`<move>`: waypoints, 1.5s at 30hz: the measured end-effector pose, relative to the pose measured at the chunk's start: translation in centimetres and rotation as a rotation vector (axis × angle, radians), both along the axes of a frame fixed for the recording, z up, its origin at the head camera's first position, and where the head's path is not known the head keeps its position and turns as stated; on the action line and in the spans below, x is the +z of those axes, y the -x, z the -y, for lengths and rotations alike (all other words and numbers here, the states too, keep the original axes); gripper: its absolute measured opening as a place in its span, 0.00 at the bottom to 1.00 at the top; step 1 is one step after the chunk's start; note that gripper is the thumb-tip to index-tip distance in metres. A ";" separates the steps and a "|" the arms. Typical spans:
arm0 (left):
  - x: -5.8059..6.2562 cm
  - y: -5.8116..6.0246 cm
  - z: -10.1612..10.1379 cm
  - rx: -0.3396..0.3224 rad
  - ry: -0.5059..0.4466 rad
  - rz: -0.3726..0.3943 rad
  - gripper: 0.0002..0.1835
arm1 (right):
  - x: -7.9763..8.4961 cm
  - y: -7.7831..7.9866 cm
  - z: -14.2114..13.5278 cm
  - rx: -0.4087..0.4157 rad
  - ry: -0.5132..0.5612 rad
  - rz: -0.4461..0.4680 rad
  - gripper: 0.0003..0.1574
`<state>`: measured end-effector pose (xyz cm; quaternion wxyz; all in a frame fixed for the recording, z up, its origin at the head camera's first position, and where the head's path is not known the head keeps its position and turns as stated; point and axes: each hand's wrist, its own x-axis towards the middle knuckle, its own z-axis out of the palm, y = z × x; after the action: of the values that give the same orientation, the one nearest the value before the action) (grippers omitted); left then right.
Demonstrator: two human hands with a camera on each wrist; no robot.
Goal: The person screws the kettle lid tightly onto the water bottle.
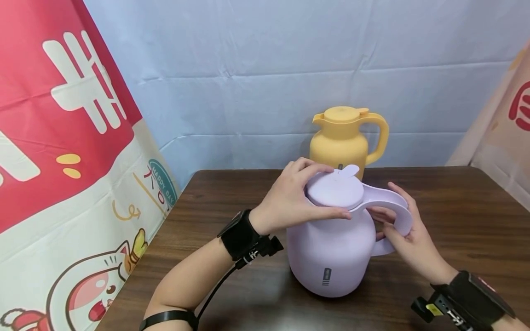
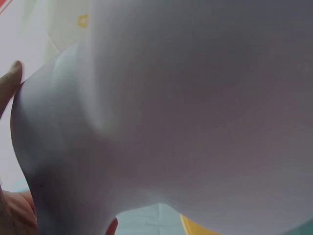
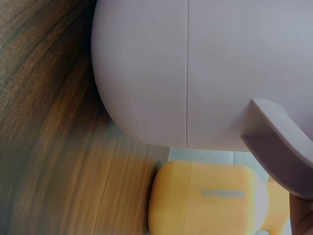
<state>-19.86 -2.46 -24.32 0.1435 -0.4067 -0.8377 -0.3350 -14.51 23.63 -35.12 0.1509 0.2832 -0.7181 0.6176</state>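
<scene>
A lavender insulated jug (image 1: 331, 257) stands upright on the table, its looped handle (image 1: 402, 219) pointing right. My left hand (image 1: 291, 197) grips its round lid (image 1: 335, 191) from the left, thumb along the near side and fingers over the far side. At the handle, my right hand (image 1: 414, 239) holds the loop, with the thumb and some fingers inside it; part of the fingers is hidden. The left wrist view is mostly filled by the jug's body (image 2: 171, 107). In the right wrist view the handle's lower end (image 3: 283, 137) joins the body.
Behind the lavender jug a yellow jug (image 1: 339, 145) stands near the table's back edge, handle to the right. The dark wooden table (image 1: 468, 207) meets a pale blue cloth backdrop (image 1: 248, 92). A printed red and white cloth (image 1: 83, 151) hangs at the left.
</scene>
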 end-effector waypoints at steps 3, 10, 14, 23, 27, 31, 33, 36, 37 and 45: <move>0.2 -0.2 -0.2 0.044 -0.006 0.002 0.39 | -0.1 0.1 0.0 0.003 0.007 -0.002 0.49; 0.4 0.6 0.3 -0.049 -0.021 0.072 0.38 | -0.1 0.0 -0.1 -0.003 0.016 0.004 0.49; 0.3 1.3 0.8 -0.103 -0.014 0.093 0.37 | -0.1 0.1 -0.1 0.014 0.005 0.003 0.49; 0.4 2.6 1.5 -0.262 0.034 0.157 0.36 | 0.1 0.1 0.0 0.019 0.016 -0.001 0.49; 0.1 1.7 1.1 -0.187 0.067 0.130 0.37 | 0.0 0.1 0.0 0.019 0.017 0.003 0.48; 0.0 0.2 0.1 0.006 0.189 -0.004 0.40 | -0.1 0.2 -0.2 0.003 0.005 0.003 0.49; 0.1 -0.2 -0.5 0.058 0.193 -0.004 0.40 | -0.1 0.1 -0.2 -0.022 0.005 0.009 0.49; 0.3 -0.1 -0.8 0.059 0.121 0.092 0.39 | -0.1 0.1 -0.2 -0.036 0.005 0.015 0.48; 0.4 0.0 -0.8 0.043 0.092 0.136 0.37 | -0.1 0.1 -0.2 -0.032 0.006 0.014 0.48; 0.5 0.8 -0.3 -0.024 0.034 0.257 0.35 | 0.0 0.2 -0.2 0.003 0.000 0.015 0.49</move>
<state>-20.70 -2.14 -23.82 0.0239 -0.3729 -0.8497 -0.3719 -14.72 23.80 -35.14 0.1442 0.2797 -0.7189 0.6198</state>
